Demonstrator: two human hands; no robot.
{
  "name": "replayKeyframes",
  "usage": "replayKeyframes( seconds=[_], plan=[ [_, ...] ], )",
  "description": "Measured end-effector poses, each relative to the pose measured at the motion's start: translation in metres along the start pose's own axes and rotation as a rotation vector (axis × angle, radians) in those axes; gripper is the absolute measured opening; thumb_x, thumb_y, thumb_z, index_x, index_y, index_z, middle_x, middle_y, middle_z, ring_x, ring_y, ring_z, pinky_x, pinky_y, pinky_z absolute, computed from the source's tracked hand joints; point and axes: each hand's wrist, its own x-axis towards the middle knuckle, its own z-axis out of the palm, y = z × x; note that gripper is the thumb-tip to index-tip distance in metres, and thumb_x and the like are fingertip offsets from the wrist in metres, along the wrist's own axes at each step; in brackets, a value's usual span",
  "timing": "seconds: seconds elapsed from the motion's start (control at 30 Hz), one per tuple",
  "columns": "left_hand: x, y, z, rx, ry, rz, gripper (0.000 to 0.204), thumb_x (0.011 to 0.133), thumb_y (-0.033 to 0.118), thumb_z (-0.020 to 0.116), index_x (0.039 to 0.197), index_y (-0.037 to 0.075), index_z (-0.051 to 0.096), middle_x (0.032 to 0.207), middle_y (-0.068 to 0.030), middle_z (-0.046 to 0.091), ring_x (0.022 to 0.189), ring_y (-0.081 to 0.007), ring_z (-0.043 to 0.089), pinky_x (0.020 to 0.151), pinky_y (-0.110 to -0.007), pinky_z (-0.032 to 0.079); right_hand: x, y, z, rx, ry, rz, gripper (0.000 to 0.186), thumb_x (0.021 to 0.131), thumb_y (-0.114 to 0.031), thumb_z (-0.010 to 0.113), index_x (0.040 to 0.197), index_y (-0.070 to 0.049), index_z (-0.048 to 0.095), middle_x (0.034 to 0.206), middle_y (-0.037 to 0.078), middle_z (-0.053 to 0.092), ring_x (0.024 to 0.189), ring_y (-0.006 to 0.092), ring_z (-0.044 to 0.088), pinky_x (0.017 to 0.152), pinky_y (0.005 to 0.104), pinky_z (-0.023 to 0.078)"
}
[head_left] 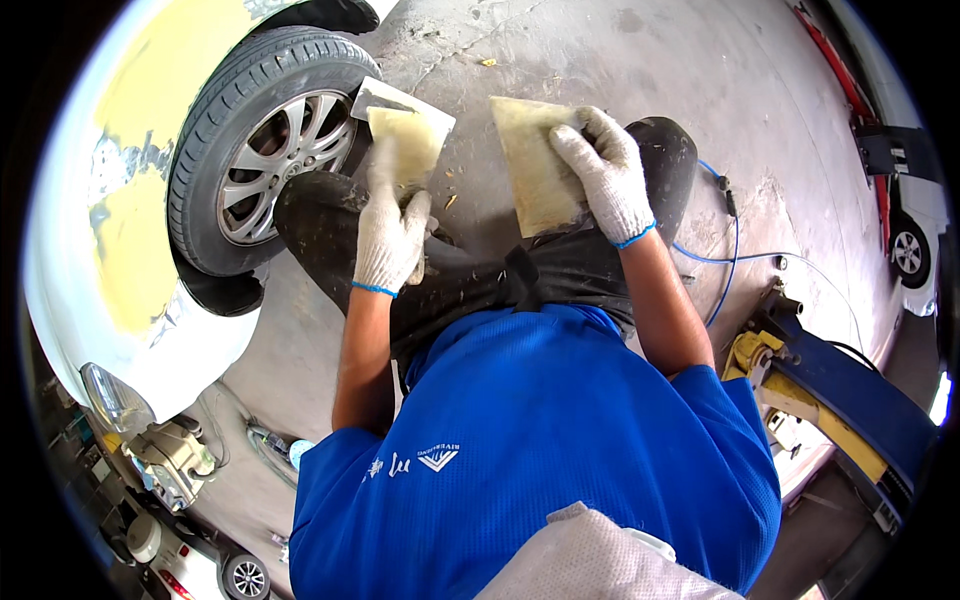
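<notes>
My left hand (388,238), in a white knitted glove with a blue cuff, grips a flat yellowish putty spreader (418,148) with a finger laid along its face; that finger is blurred. Behind the spreader's far edge shows a white and grey flat board (400,97), close to the tyre. My right hand (612,178), gloved alike, pinches a larger thin plate (530,165) smeared with yellowish putty, its thumb across the face. The two pieces are held apart, above my bent legs.
At left stands a white car body (60,250) with yellow putty patches (135,245) around a wheel (285,165). A blue hose (737,255) lies on the concrete floor at right. A blue and yellow lift arm (850,385) is at lower right. Yellow crumbs (489,62) dot the floor.
</notes>
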Motion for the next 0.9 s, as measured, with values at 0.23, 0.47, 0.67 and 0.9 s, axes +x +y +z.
replayKeyframes(
  seconds=[0.23, 0.47, 0.67, 0.9],
  plan=[
    [-0.008, 0.011, 0.021, -0.271, -0.460, -0.157, 0.024, 0.094, 0.025, 0.069, 0.101, 0.002, 0.069, 0.073, 0.0016, 0.060, 0.058, -0.0042, 0.051, 0.053, -0.021, 0.042, -0.010, 0.009, 0.027, 0.019, -0.162, 0.019, 0.022, 0.093, -0.014, 0.067, 0.107, 0.003, 0.064, 0.090, 0.003, 0.065, 0.082, 0.0068, 0.056, 0.075, 0.0250, 0.050],
    [-0.007, -0.002, 0.006, -0.330, -0.140, -0.127, 0.024, 0.094, 0.026, 0.070, 0.084, 0.004, 0.064, 0.062, 0.0018, 0.055, 0.053, -0.0044, 0.051, 0.048, -0.021, 0.039, 0.008, -0.002, -0.008, 0.341, -0.044, -0.026, 0.033, 0.105, -0.022, 0.046, 0.125, 0.002, 0.058, 0.087, 0.007, 0.065, 0.069, 0.0109, 0.057, 0.063, 0.0248, 0.046],
    [-0.008, -0.012, 0.008, -0.374, -0.126, -0.155, 0.022, 0.093, 0.022, 0.069, 0.084, 0.003, 0.064, 0.063, 0.0016, 0.055, 0.053, -0.0044, 0.050, 0.048, -0.021, 0.038, 0.004, -0.004, -0.004, 0.358, -0.048, 0.009, 0.030, 0.103, -0.017, 0.048, 0.124, 0.002, 0.059, 0.082, 0.006, 0.062, 0.068, 0.0111, 0.055, 0.062, 0.0247, 0.043],
    [-0.009, -0.007, 0.009, -0.373, -0.160, -0.180, 0.020, 0.093, 0.021, 0.071, 0.086, 0.003, 0.065, 0.064, 0.0024, 0.055, 0.054, -0.0040, 0.050, 0.049, -0.021, 0.039, 0.004, -0.002, 0.001, 0.283, -0.195, -0.129, 0.056, 0.087, 0.006, 0.058, 0.142, -0.002, 0.047, 0.123, 0.012, 0.060, 0.105, 0.0178, 0.060, 0.091, 0.0323, 0.050]
  ],
)
